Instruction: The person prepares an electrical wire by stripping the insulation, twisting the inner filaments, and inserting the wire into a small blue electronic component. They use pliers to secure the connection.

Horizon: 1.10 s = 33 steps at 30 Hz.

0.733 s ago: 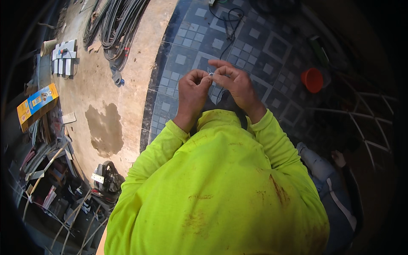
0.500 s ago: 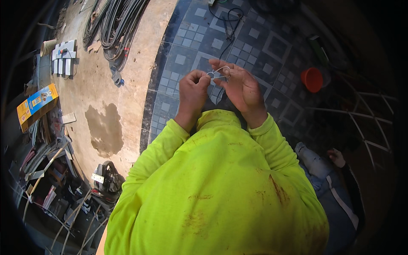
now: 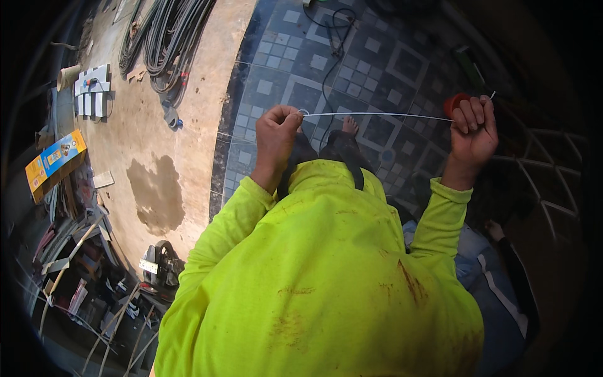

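Here both hands are raised in front of the chest and spread well apart, with a thin white wire [image 3: 377,115] stretched taut between them. The left hand [image 3: 276,135] is closed into a loose fist, thumb and forefinger pinched on the wire's left end, where the wire forms a small loop just beside the fingertips. The right hand [image 3: 474,129] is curled tight, all four fingers folded down over the wire, and a short stub of the wire pokes out past the top of the fist. The wire runs almost level from one hand to the other, slightly lower on the right.

Both arms wear the sleeves of a bright yellow-green jacket [image 3: 326,283], stained with reddish-brown marks across the front. Just behind the right hand a red round object [image 3: 453,102] shows on the ground, partly hidden by the fingers. Below the hands lies a patterned tile floor [image 3: 352,56] of dark and pale squares, with a black cable [image 3: 331,44] snaking over it. A bare foot [image 3: 350,125] shows under the wire. To the left the tiles give way to bare concrete [image 3: 188,125] with a dark damp patch [image 3: 157,195], a bundle of grey conduit pipes [image 3: 166,38] and a yellow and blue box [image 3: 55,160].
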Tool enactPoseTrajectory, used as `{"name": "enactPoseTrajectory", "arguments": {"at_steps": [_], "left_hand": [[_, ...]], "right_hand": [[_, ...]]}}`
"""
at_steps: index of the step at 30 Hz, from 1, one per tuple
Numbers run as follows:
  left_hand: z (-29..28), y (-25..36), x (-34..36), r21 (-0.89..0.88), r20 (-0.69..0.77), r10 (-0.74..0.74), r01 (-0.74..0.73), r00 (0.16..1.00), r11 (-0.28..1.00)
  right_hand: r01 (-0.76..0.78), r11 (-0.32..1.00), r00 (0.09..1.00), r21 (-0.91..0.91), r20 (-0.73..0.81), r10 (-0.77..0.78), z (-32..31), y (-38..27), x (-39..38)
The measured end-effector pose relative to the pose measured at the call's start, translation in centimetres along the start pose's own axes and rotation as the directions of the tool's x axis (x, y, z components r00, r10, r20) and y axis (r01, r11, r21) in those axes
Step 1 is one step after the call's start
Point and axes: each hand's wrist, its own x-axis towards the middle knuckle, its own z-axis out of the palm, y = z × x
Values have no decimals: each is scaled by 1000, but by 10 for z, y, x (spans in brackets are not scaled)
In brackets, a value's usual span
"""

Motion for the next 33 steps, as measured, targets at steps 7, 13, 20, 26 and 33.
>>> {"name": "enactPoseTrajectory", "arguments": {"at_steps": [7, 13, 20, 26, 33], "left_hand": [[5, -24, -19, 279, 314, 217, -309, 924, 909], [10, -9, -13, 405, 483, 441, -640, 756, 653], [13, 2, -4, 495, 541, 286, -574, 791, 653], [-7, 12, 4, 468, 563, 287, -585, 775, 662], [-65, 9, 27, 490, 580, 336, -647, 742, 584]], "right_hand": [[99, 942, 922, -320, -327, -208, -77, -90, 6], [-390, 105, 812, -915, -396, -429, -149, -32, -27], [-205, 666, 938, -717, 50, 343, -8, 147, -64], [-304, 508, 841, -806, 24, 541, 19, 179, -69], [-57, 246, 894, -968, 61, 444, -4, 168, -59]]}}
